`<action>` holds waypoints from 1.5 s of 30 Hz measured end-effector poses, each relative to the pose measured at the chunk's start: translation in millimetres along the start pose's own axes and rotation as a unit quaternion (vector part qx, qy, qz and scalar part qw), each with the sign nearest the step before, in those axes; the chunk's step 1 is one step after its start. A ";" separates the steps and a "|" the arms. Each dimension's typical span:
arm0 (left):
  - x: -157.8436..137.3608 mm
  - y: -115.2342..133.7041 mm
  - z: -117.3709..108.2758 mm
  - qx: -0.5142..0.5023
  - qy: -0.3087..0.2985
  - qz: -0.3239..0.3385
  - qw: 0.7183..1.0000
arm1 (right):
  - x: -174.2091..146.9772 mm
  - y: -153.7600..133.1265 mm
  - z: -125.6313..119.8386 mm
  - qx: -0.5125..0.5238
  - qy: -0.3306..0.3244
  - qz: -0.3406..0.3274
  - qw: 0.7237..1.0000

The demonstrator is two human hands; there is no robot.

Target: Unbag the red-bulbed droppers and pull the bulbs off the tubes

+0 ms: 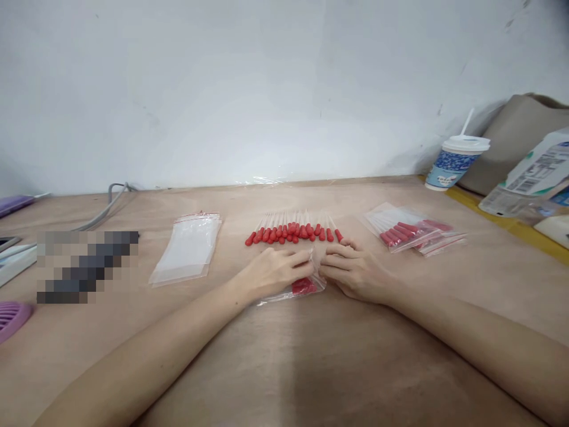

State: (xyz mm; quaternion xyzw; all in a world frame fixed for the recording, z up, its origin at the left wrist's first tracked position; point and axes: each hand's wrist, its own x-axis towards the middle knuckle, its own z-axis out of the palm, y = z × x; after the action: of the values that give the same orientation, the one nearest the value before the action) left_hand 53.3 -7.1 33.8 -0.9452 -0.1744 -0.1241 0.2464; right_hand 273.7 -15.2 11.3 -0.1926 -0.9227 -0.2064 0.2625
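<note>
In the head view, a clear zip bag [317, 284] lies on the table in front of me with red rubber bulbs [303, 286] inside it. Across its top rests my left hand [278, 270], with the fingers bent and closed on the plastic. At the bag's right edge my right hand [353, 270] has its fingers curled in, gripping the edge; the fingertips are partly hidden. Just beyond both hands, a row of droppers [291, 230] with red bulbs and thin clear stems lies with the bulbs towards me.
Flat bags [186, 246] are stacked at the left. Filled bags of droppers [406, 231] lie at the right. Further right stand a paper cup [456, 163] with a straw and a plastic bottle [527, 175]. A grey cable [106, 207] runs along the back left.
</note>
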 end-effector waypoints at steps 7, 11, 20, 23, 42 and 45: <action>-7.7 -14.9 -14.8 0.050 0.017 -0.021 0.998 | -1.8 7.8 -6.9 0.085 -0.100 0.020 0.991; -11.4 -5.7 -15.7 -0.050 0.021 -0.079 0.995 | -0.2 6.4 -9.2 0.177 -0.111 0.120 0.971; -39.6 25.7 -13.1 -0.304 -0.074 -0.224 0.923 | 10.1 -0.5 5.5 0.245 -0.090 0.208 0.943; -39.5 20.3 -7.6 -0.332 -0.065 -0.218 0.916 | 13.8 -4.2 4.0 0.189 -0.118 0.205 0.953; -34.4 11.5 -1.7 -0.388 -0.034 -0.207 0.897 | 26.3 -10.4 8.7 0.589 -0.093 0.340 0.727; -34.7 10.8 -0.2 -0.386 -0.038 -0.211 0.897 | 28.8 -10.7 6.4 0.605 -0.099 0.367 0.699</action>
State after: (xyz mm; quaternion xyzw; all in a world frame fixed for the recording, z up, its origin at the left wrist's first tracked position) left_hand 25.9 -25.4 18.3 -0.9110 -0.3176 -0.1948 -0.1767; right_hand 243.5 -14.0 19.6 -0.3349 -0.7256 0.5296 0.2843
